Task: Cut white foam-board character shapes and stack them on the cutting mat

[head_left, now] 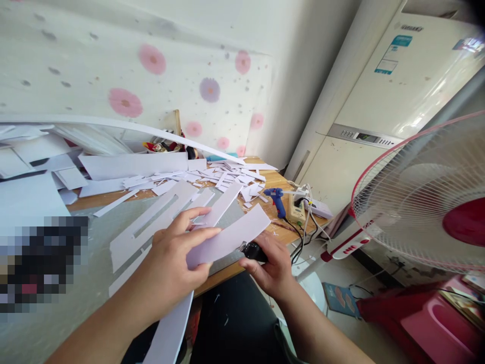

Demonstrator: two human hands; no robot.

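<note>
Left hand (pixel 180 255) pinches a white strip (pixel 235 232) between thumb and fingers, raised above the table's (pixel 216 279) near edge. Right hand (pixel 273 263) grips a black tool (pixel 254 251), its tip at the strip's lower edge; contact unclear. Blue glue gun (pixel 279 205) lies toward the right edge.

floral wall covering (pixel 76 50) behind wooden tabletop (pixel 271 179), printed with pink flowers (pixel 152 59) and one purple flower (pixel 209 89). blue glue gun (pixel 279 206) on tabletop's right side, just beside cream power strip (pixel 296 211); cables (pixel 321 228) tangled there. tall white floor-standing air conditioner (pixel 352 96) against wall, blue-and-white label (pixel 394 54) on its front, lit display (pixel 367 137) midway. pedestal fan (pixel 409 192) at right, red-rimmed grille, red hub. blue flat item (pixel 341 299) on tiled floor (pixel 316 253), text unreadable; pink plastic piece (pixel 435 323) near fan.
</note>
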